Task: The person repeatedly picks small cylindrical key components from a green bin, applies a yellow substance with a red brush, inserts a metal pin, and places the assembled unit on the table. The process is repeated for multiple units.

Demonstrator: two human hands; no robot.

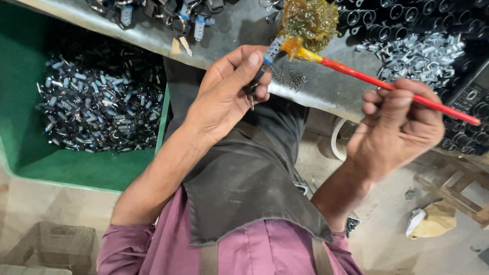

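Left hand [224,97] pinching small metal part [272,50], right hand [400,127] gripping red brush [387,85], bristles touching part

Red brush [387,84], amber glue blob [308,20], green tub [76,170].

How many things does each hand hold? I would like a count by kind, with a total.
Red-handled brush, in the right hand: 1
Small metal part, in the left hand: 1
Total: 2

Small part [253,86] mostly behind fingers [244,66]
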